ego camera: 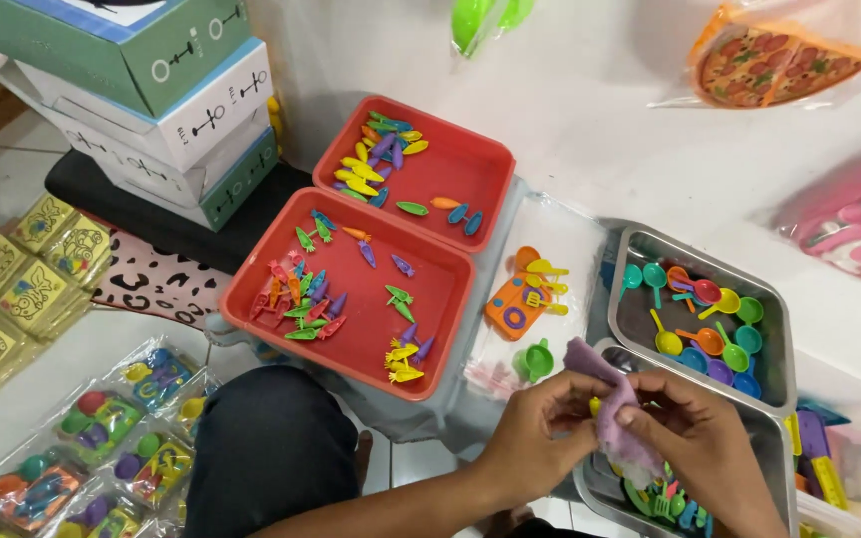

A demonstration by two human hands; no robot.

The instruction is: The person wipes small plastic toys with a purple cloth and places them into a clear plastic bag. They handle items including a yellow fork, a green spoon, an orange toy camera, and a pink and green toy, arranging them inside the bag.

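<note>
— Scanning from the left: what's out there?

— Crinkly clear toy packets (102, 458) on the floor, stacked cardboard boxes (166, 95), then two glossy red plastic trays (450, 289) strewn with tiny pointed plastic pieces (306, 299).

— And the hands?

— I see my left hand (535, 438) and right hand (700, 443) meeting over the near steel tray (779, 448). Both pinch a soft mauve cloth (615, 413), fuzzy and limp; its long axis runs up-left to down-right. Left fingertips (590, 391) are closed on its upper part, right fingertips (635, 413) clamped on its middle. The cloth lies between them, equally near each.

— Beyond?

— The far steel tray (784, 309) holds smooth bright toy spoons (710, 324).
</note>
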